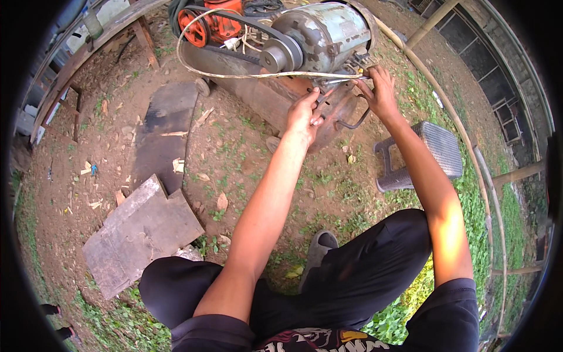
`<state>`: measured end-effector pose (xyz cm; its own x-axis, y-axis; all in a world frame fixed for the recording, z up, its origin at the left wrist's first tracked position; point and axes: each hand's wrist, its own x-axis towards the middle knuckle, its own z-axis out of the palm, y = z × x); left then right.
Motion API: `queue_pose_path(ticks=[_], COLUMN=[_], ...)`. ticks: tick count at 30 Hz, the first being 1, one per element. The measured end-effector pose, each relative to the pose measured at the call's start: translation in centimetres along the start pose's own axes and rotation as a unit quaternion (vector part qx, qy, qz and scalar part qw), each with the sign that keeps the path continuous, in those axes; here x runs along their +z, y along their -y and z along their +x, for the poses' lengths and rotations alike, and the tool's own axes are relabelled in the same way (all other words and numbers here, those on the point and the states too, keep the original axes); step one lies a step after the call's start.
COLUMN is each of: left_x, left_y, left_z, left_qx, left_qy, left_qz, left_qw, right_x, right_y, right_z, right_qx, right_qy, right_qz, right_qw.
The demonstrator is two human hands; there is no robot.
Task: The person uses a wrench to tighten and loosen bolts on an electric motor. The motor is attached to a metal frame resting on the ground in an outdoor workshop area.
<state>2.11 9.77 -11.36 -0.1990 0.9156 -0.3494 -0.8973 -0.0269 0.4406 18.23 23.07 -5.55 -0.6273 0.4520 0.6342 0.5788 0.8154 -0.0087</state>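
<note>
A worn grey-green electric motor (325, 35) sits on top of a rusty brown tank (267, 97), its pulley (281, 56) facing left with a black belt around it. My left hand (305, 114) is closed at the tank's near end, just below the motor; a small dark piece shows at its fingers, too little to name. Higher and to the right, my right hand (381, 94) has its fingers bent together beside the motor's base, at the end of a pale cable (264, 75). What it grips is hidden. A bent metal handle (355, 122) sticks out between the hands.
An orange pump head (220, 26) with a wheel stands behind the belt. To the right is a grey plastic stool (431, 149). Wooden boards (143, 229) lie on the dirt at left. A bamboo pole (437, 82) runs along the right side, before a wall.
</note>
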Motion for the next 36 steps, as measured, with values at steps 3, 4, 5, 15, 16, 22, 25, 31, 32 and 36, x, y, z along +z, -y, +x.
queue_pose_path(ticks=[3, 4, 5, 15, 16, 22, 25, 31, 32, 36], left_x=[0.0, -0.1, -0.2, -0.5, -0.3, -0.2, -0.1, 0.0, 0.1, -0.3], left_y=[0.1, -0.3, -0.5, 0.0, 0.3, -0.7, -0.7, -0.6, -0.6, -0.9], left_z=[-0.1, 0.1, 0.2, 2.4, 2.2, 1.5, 1.7, 1.4, 1.2, 1.2], left_qx=[-0.008, -0.012, -0.016, 0.057, 0.076, 0.132, 0.134, 0.138, 0.137, 0.108], left_qy=[0.016, 0.02, 0.025, -0.052, -0.06, -0.047, -0.045, -0.037, -0.037, -0.01], left_qz=[0.0, -0.005, -0.011, 0.011, 0.03, 0.125, 0.147, 0.156, 0.158, 0.129], left_qw=[1.0, 1.0, 1.0, 0.997, 0.995, 0.982, 0.979, 0.977, 0.977, 0.986], right_x=[-0.3, -0.7, -1.1, -6.3, -6.9, -9.4, -8.2, -6.4, -6.3, -5.2], right_y=[-0.7, -1.2, -1.6, 2.1, 3.3, 10.2, 10.6, 11.7, 12.0, 11.8], right_z=[-0.7, -0.3, -0.1, -2.2, -2.3, -3.8, -4.5, -3.1, -2.9, -2.4], right_qx=[0.025, 0.027, 0.03, 0.263, 0.348, 0.418, 0.301, 0.335, 0.346, 0.339], right_qy=[-0.005, -0.006, -0.007, 0.127, 0.174, 0.256, 0.226, 0.234, 0.216, 0.185], right_qz=[-0.059, -0.069, -0.08, 0.064, 0.162, 0.402, 0.266, 0.25, 0.254, 0.233], right_qw=[0.998, 0.997, 0.996, 0.954, 0.907, 0.773, 0.887, 0.878, 0.877, 0.892])
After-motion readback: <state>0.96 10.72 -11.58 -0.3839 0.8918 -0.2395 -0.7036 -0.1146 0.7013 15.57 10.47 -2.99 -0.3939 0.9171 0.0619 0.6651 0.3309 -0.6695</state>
